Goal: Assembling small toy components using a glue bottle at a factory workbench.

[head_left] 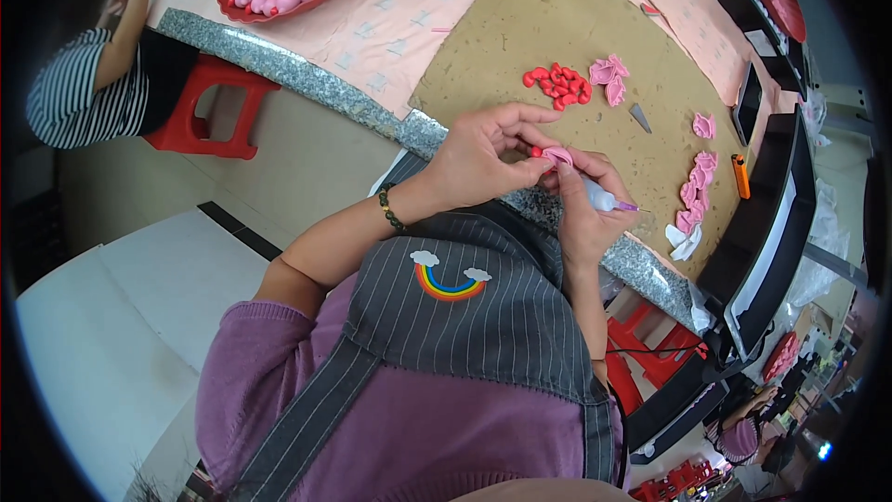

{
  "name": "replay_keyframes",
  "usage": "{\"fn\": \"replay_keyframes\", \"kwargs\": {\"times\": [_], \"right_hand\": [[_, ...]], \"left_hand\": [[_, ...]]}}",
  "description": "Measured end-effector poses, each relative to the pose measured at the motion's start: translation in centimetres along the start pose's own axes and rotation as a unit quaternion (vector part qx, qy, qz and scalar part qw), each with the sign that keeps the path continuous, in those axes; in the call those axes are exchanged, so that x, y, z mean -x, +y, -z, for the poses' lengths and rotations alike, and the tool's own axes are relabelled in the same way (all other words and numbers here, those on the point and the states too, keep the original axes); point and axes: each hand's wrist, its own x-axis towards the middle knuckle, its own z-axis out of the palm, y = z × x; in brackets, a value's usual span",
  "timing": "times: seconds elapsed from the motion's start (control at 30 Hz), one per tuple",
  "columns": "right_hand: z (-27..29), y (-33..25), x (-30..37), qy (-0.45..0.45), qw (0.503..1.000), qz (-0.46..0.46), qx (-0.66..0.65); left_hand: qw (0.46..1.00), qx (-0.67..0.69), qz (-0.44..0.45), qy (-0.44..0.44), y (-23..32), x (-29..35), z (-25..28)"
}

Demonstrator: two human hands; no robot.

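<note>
The left hand point(483, 160) pinches a pink petal piece point(557, 156), the right hand point(583, 209) grips a glue bottle point(599, 197); some finished pink pieces point(695, 191) lie on the bench point(502, 46), red bits point(557, 85) wait.

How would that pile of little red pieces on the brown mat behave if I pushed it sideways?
The red pieces lie loose in a small heap, so they would likely scatter rather than slide together. They look small and rounded, probably light. The brown mat looks matte, so they may drag more than skid.

Red pieces point(556, 85) lie left of petals point(609, 74) on the mat point(520, 37).
</note>
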Motion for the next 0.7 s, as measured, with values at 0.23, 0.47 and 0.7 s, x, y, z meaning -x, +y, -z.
{"fn": "replay_keyframes", "kwargs": {"times": [0.23, 0.47, 0.7], "right_hand": [[-0.9, -0.2, -0.3, 0.032, 0.999, 0.005, -0.041], [-1.1, -0.3, -0.1, 0.062, 0.995, -0.028, -0.075], [-0.5, -0.4, -0.1, 0.041, 0.999, -0.001, -0.024]], "left_hand": [[0.999, 0.042, -0.027, 0.001, 0.4, -0.1, -0.4], [0.986, -0.091, -0.141, -0.007, -0.8, -0.2, -0.2], [0.999, -0.004, -0.04, -0.011, -0.3, -0.3, 0.1]]}}
